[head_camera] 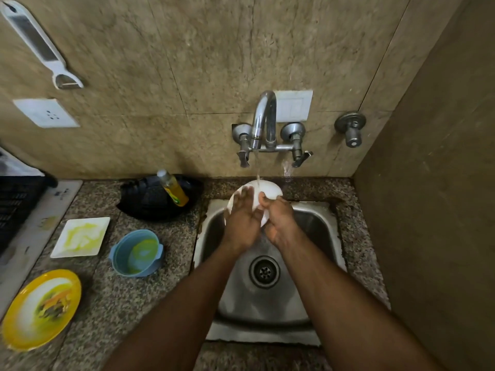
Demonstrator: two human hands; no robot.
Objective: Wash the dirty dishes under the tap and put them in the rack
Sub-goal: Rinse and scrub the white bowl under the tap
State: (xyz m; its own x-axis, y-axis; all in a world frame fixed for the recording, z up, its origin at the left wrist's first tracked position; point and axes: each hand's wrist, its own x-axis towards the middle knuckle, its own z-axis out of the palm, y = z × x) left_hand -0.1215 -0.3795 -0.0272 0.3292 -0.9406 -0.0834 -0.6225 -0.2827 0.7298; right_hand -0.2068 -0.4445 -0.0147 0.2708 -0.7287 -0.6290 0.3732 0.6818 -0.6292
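White plate [269, 189], two hands, three dishes

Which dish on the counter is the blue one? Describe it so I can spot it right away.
Start at the steel sink and look left across the speckled counter. The blue bowl sits between the square white plate and the sink. It is the only deep, round, blue dish, with yellowish residue inside.

One head-worn wide-angle view looks steeply down and forward from above the sink [316, 226], facing the tiled wall [187, 62] and tap [263, 121]. It sits close, apparently at arm's length; edges bow outward.
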